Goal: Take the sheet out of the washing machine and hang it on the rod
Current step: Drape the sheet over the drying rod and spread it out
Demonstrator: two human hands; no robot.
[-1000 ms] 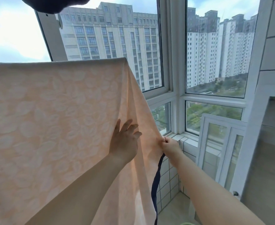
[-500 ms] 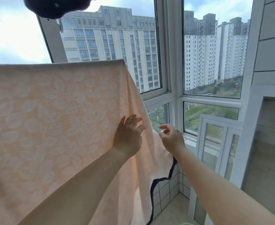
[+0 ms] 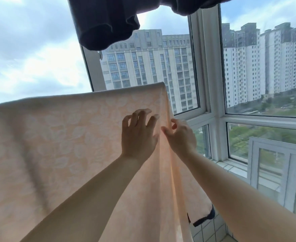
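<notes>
A peach sheet (image 3: 56, 145) with a pale leaf pattern hangs folded over the rod, which is hidden under the fold along its top edge. It fills the left and middle of the view, and a dark trim (image 3: 205, 219) shows at its lower right corner. My left hand (image 3: 137, 137) is raised in front of the sheet near its right edge, with the fingers spread and arched against the cloth. My right hand (image 3: 182, 137) is at that right edge just below the fold and pinches it between thumb and fingers.
A dark garment (image 3: 105, 23) hangs overhead, above the sheet. White window frames (image 3: 212, 84) close the corner ahead, with high-rise blocks outside. A tiled sill (image 3: 231, 166) runs below the glass, and loose window sashes (image 3: 274, 172) lean at the right.
My right hand let go of the sheet's lower edge, rose and now pinches the edge near the fold. My left hand moved up with it. The view tilted upward.
</notes>
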